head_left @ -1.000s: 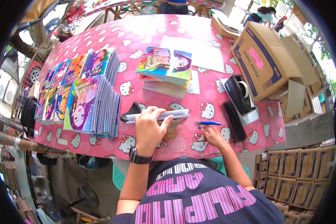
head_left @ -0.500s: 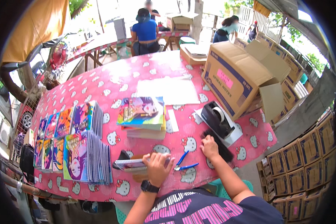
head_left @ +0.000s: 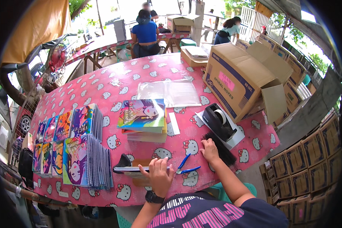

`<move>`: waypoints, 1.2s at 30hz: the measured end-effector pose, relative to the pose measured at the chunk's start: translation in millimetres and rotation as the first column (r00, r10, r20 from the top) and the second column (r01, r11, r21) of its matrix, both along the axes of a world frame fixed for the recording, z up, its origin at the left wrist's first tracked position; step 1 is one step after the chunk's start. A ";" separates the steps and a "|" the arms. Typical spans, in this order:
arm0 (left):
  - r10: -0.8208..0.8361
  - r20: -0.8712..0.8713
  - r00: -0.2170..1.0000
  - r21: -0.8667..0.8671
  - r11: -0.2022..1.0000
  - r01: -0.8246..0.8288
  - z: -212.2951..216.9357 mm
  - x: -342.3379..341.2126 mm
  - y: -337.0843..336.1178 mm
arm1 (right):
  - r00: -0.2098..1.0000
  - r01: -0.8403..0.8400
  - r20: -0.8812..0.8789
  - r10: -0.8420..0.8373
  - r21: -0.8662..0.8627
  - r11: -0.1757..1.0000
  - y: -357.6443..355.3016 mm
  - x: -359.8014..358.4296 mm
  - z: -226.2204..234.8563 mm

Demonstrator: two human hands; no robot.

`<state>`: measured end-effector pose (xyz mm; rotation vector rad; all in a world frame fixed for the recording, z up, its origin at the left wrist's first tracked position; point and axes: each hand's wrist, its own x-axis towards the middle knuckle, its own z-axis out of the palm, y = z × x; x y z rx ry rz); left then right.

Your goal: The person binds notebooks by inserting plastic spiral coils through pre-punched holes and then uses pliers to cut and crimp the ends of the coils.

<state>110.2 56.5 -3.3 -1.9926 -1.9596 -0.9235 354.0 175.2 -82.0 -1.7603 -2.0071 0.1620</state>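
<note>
My left hand (head_left: 160,175), with a dark watch at the wrist, holds a notebook (head_left: 130,169) near the table's front edge. The notebook shows mostly its thin edge, and my fingers lie over its right end. Under it is a brown flat piece (head_left: 140,180), partly covered. My right hand (head_left: 210,151) is closed, fingertips together at the left side of a black bristly bundle (head_left: 225,155); anything pinched in them is too small to make out. Between my hands lies a pair of blue-handled pliers (head_left: 189,169), handles spread.
Stacks of colourful spiral notebooks (head_left: 78,161) stand at the left. A pile of covers and pages (head_left: 142,116), clear plastic sheets (head_left: 169,93) and a white strip (head_left: 174,123) lie mid-table. At right are a black tape dispenser (head_left: 218,121) and an open carton (head_left: 235,81). People work behind.
My right hand has shifted slightly left along the black bundle. My left fingers have moved a little along the notebook, which now lies flatter. The whole view has shifted slightly.
</note>
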 end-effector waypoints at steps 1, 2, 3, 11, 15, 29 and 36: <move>0.003 -0.008 1.000 -0.003 1.000 -0.003 1.1 -1.6 -1.5 | 0.999 -0.016 -0.028 0.016 0.021 1.000 2.1 0.1 -4.4; 0.000 -0.012 1.000 -0.009 1.000 0.000 3.1 -1.8 -2.2 | 0.998 -0.025 -0.051 0.027 0.040 0.999 5.2 2.7 -10.7; -0.060 0.019 0.998 -0.029 0.998 0.060 8.0 -3.7 -0.5 | 0.996 -0.036 -0.074 0.041 0.061 0.997 8.9 6.5 -15.7; -0.363 0.348 0.864 -0.048 0.914 0.403 32.1 -54.0 -0.9 | 0.599 -0.519 -0.799 0.061 -0.329 0.788 -36.2 -30.3 114.5; -0.346 0.315 0.884 -0.015 0.929 0.369 35.8 -45.5 -2.9 | 0.613 -0.695 -0.765 0.198 -0.402 0.597 -61.1 -68.8 132.4; -0.352 0.299 0.887 0.091 0.936 0.340 18.0 -47.4 -6.8 | 0.619 -0.743 -0.683 0.387 -0.350 0.571 -43.7 -88.4 126.3; -0.375 0.251 0.892 0.142 0.926 0.349 9.5 -47.9 -20.2 | 0.481 -0.866 -0.634 0.605 -0.238 0.440 -37.6 -87.8 121.2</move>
